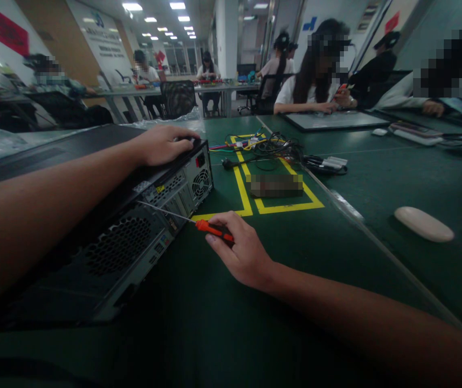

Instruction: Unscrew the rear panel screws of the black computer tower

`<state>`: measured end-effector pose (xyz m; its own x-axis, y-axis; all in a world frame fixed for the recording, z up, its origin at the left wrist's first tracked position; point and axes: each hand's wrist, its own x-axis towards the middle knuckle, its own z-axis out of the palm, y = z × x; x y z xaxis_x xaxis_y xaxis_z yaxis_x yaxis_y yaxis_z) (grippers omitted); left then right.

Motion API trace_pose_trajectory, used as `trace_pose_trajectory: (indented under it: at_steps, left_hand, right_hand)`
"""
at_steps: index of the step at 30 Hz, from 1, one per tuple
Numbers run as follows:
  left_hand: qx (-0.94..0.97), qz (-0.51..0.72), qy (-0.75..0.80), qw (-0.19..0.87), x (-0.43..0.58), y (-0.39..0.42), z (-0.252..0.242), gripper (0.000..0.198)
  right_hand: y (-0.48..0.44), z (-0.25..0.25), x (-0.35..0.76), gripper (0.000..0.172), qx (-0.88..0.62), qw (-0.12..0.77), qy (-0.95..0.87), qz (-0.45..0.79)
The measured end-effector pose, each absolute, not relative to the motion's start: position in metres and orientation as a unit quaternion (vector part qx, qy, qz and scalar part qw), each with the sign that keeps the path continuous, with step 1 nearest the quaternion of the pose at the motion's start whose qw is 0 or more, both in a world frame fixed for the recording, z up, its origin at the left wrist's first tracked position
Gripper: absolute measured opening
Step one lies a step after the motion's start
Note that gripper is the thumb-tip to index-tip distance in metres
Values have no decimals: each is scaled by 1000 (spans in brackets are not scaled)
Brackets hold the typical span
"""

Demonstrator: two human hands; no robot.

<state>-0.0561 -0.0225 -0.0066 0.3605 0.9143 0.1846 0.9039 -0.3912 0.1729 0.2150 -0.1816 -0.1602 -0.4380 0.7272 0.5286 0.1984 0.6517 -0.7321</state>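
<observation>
A black desktop computer case (93,215) lies on its side on the green table, its grey rear panel with fan grilles facing right. My left hand (166,144) rests palm down on the case's top far corner, fingers curled over the edge. My right hand (241,250) grips a screwdriver (210,229) with an orange and black handle. Its thin metal shaft reaches left and its tip touches the rear panel near the upper edge.
A yellow taped rectangle (279,207) marks the table, with tangled cables and a power plug (263,148) behind it. A white oval object (423,223) lies at right. Other people sit at the far side and at distant tables. A flat tray (331,121) lies before one.
</observation>
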Motion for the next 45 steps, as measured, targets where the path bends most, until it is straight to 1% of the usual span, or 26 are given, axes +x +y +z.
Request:
trace_pose_trajectory:
  at_steps: [5, 16, 24, 28, 31, 38, 45]
  left_hand:
    - [825, 131, 549, 21, -58, -21, -8, 82]
    - [824, 132, 551, 16, -56, -22, -8, 78]
    - [826, 126, 550, 19, -58, -21, -8, 82]
    - [823, 123, 554, 15, -58, -21, -9, 82]
    - [820, 130, 557, 17, -58, -21, -9, 81]
    - [825, 109, 554, 14, -54, -24, -7, 90]
    - [830, 98, 549, 15, -54, -24, -5, 80]
  right_hand:
    - [-182, -160, 215, 19, -303, 437, -793, 298]
    - [-180, -160, 215, 18, -295, 451, -791, 288]
    - [-185, -160, 214, 25, -291, 441, -799, 287]
    - [-184, -161, 214, 16, -288, 437, -801, 289]
    - [-182, -161, 214, 14, -284, 447, -797, 291]
    - [-182, -162, 214, 16, -299, 446, -790, 297]
    - [-181, -163, 215, 17, -297, 454, -785, 299]
